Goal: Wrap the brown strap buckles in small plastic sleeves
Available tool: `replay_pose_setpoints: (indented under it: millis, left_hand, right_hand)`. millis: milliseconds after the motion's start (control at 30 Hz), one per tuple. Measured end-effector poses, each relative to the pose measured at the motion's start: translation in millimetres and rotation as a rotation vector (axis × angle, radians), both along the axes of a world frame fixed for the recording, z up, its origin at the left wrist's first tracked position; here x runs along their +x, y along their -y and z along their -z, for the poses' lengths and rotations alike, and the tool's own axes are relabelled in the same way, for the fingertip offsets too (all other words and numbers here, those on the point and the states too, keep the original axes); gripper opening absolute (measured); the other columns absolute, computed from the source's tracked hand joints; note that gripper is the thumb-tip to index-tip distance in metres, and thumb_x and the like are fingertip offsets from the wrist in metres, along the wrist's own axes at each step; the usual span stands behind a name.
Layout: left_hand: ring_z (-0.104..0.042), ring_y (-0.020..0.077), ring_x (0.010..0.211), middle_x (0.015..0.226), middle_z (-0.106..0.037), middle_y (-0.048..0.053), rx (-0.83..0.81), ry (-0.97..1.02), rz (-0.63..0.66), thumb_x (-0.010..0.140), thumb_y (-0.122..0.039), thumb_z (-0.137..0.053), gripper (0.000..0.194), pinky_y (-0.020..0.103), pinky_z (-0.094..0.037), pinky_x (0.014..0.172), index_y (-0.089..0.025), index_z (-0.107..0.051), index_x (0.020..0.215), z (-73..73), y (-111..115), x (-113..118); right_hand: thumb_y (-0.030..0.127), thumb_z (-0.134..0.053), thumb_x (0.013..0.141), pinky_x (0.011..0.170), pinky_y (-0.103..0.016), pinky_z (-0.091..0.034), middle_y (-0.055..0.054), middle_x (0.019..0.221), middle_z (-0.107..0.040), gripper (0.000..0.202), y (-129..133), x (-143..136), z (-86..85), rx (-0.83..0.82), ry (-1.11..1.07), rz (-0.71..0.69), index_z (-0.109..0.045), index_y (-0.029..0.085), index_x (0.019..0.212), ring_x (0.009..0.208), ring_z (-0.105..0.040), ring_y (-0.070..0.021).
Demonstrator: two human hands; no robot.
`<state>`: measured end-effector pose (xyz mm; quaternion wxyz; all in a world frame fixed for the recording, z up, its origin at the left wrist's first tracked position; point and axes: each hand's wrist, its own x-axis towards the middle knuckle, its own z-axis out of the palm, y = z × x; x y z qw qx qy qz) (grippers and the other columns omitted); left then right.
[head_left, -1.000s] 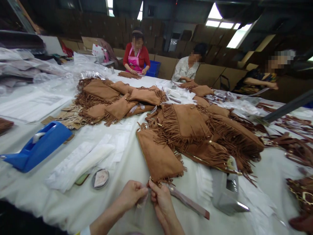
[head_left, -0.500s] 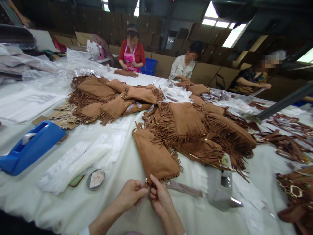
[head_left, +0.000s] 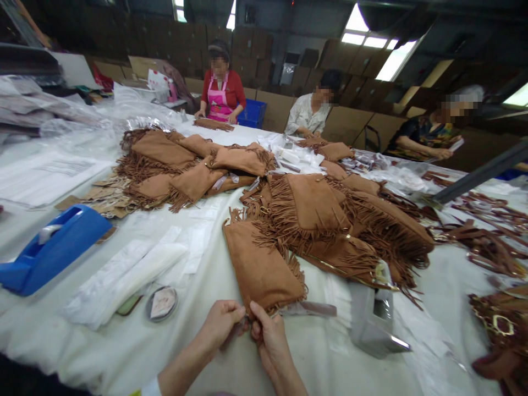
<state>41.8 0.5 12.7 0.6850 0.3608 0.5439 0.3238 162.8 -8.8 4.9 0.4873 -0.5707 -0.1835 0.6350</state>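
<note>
A brown suede fringed bag (head_left: 262, 269) lies flat on the white-covered table, its near corner at my fingertips. My left hand (head_left: 223, 324) is closed in a pinch just left of that corner, on something small that its fingers mostly hide. Close beside it, my right hand (head_left: 268, 333) pinches at the bag's near corner, thumb on top, and what exactly lies between its fingers is hidden. A strap in clear wrapping (head_left: 311, 309) extends to the right from the bag's near edge.
Piled fringed bags (head_left: 317, 203) lie beyond. A blue tape dispenser (head_left: 58, 247) and a round tin (head_left: 162, 304) are on the left; a grey dispenser (head_left: 373, 322) is on the right. Three people sit or stand across the table. More straps and bags lie far right.
Both hands have shifted slightly at the bag's corner, and the gold clasp there is now hidden. The wrapped strap has moved slightly up. Across the table, the person in red has lowered their hands.
</note>
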Motion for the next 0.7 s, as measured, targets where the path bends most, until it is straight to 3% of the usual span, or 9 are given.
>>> replay_pose_setpoints:
  millis: [133,200,333,500,700]
  left_hand:
    - [-0.031,0.0071,0.042,0.043,-0.041,-0.006,0.023,-0.105,-0.058,0.066,-0.046,-0.055,0.034,0.022,-0.022,0.046,-0.017,-0.049,0.051,10.8,1.5,2.6]
    - [-0.034,0.0079,0.042,0.043,-0.042,-0.005,0.054,-0.104,-0.044,0.067,-0.048,-0.054,0.035,0.022,-0.024,0.045,-0.017,-0.049,0.052,11.3,2.6,4.4]
    - [-0.041,0.0104,0.041,0.045,-0.046,-0.004,0.134,-0.171,0.002,0.073,-0.051,-0.048,0.036,0.022,-0.031,0.041,-0.018,-0.05,0.058,6.4,4.3,4.5]
    - [-0.045,0.0105,0.042,0.05,-0.048,-0.004,0.209,-0.25,0.048,0.079,-0.055,-0.044,0.041,0.02,-0.033,0.04,-0.018,-0.051,0.06,3.1,7.0,-0.3]
    - [-0.047,0.011,0.045,0.055,-0.052,-0.003,0.27,-0.282,0.015,0.081,-0.061,-0.04,0.047,0.02,-0.036,0.041,-0.019,-0.051,0.064,5.7,9.7,-2.0]
  right_hand:
    - [0.064,-0.069,0.062,0.031,-0.02,-0.019,0.007,0.032,-0.04,0.051,18.0,3.7,3.7,-0.072,0.183,-0.133,-0.056,0.015,0.056,0.028,-0.032,-0.0058]
    - [0.066,-0.07,0.058,0.031,-0.02,-0.019,0.006,0.033,-0.041,0.053,24.1,2.4,4.0,-0.086,0.129,-0.174,-0.057,0.015,0.054,0.028,-0.03,-0.0047]
    - [0.053,-0.081,0.051,0.033,-0.018,-0.019,0.002,0.045,-0.054,0.047,23.0,-6.0,-1.3,-0.109,-0.095,-0.102,-0.057,0.013,0.053,0.033,-0.028,-0.0012]
    - [0.04,-0.084,0.048,0.033,-0.017,-0.02,0.005,0.046,-0.052,0.038,15.5,-12.8,-4.4,-0.123,-0.117,-0.008,-0.057,0.013,0.056,0.035,-0.029,-0.0014]
    - [0.035,-0.08,0.053,0.033,-0.016,-0.02,0.004,0.047,-0.053,0.033,12.1,-12.2,-6.8,-0.147,-0.125,-0.073,-0.056,0.014,0.055,0.035,-0.029,-0.0011]
